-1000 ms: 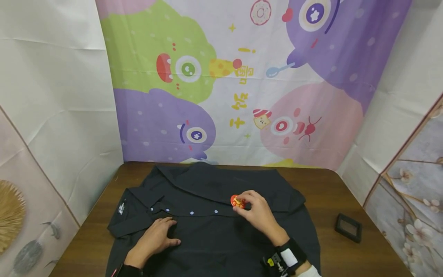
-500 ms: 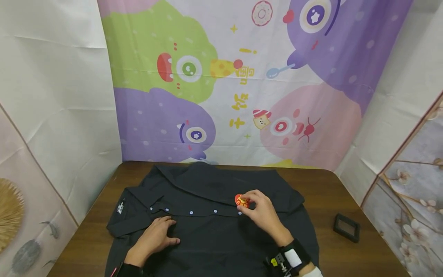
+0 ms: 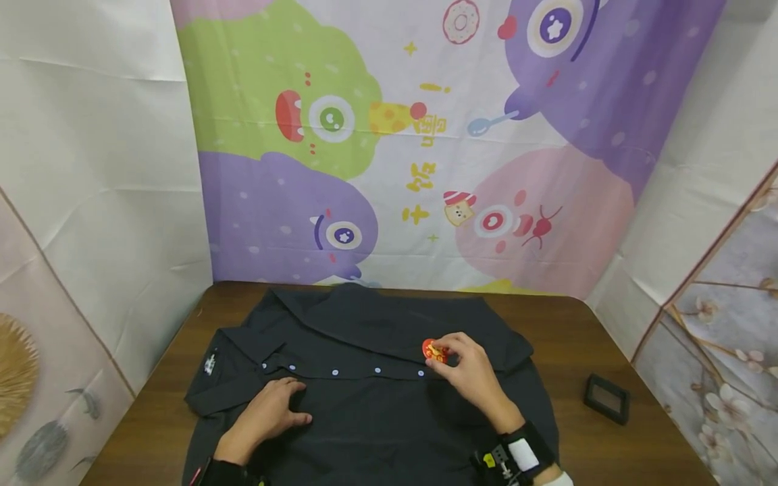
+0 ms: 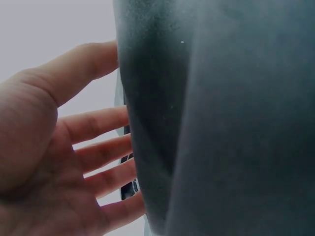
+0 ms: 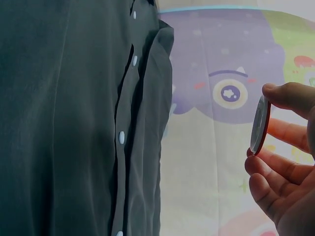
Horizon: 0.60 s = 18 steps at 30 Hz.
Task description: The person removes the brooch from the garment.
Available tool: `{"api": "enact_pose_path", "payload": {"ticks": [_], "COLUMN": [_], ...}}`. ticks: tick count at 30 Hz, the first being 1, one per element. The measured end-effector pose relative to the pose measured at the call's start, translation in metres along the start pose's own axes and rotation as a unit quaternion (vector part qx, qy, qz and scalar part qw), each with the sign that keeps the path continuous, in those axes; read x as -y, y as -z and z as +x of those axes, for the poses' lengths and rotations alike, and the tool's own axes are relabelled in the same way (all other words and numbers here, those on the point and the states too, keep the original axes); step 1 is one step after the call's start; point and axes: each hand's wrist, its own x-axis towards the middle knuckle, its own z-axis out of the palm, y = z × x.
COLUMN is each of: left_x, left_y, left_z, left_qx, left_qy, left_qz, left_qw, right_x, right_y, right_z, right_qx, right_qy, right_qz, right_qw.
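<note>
So there's a big cartoon monster backdrop (image 3: 425,135) hanging behind a dark wood table (image 3: 608,337). Spread across most of the table is a black button-up shirt (image 3: 365,418), laid sideways with the collar end to the left and a row of pale little buttons (image 3: 334,372) running left to right along the placket. The left hand (image 3: 267,415) lies flat on the cloth near the left end, fingers straight and relaxed, holding nothing. The right hand (image 3: 471,378) is over toward the right end of the button row, thumb and fingertips pinching a small round red badge (image 3: 433,350) (yellow and red artwork on the face, silvery back in the wrist view) just above the fabric. A small dark framed square (image 3: 606,399) sits off to the right on bare wood.
</note>
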Motion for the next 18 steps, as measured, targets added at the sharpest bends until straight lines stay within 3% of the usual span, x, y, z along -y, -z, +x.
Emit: {"api": "enact_pose_path", "payload": {"ticks": [12, 18], "left_x": [0.000, -0.001], "left_y": [0.004, 0.002], "left_z": [0.001, 0.003], "left_qx": [0.032, 0.031], "left_qy": [0.003, 0.009], "left_qz": [-0.002, 0.002], "left_qw": [0.9995, 0.9995], "right_x": [-0.007, -0.010], "right_y": [0.012, 0.016], "right_z": [-0.006, -0.006], "right_qx": [-0.015, -0.018], "right_qy": [-0.010, -0.005], "right_qz": [-0.021, -0.025], "right_qw": [1.000, 1.000]}}
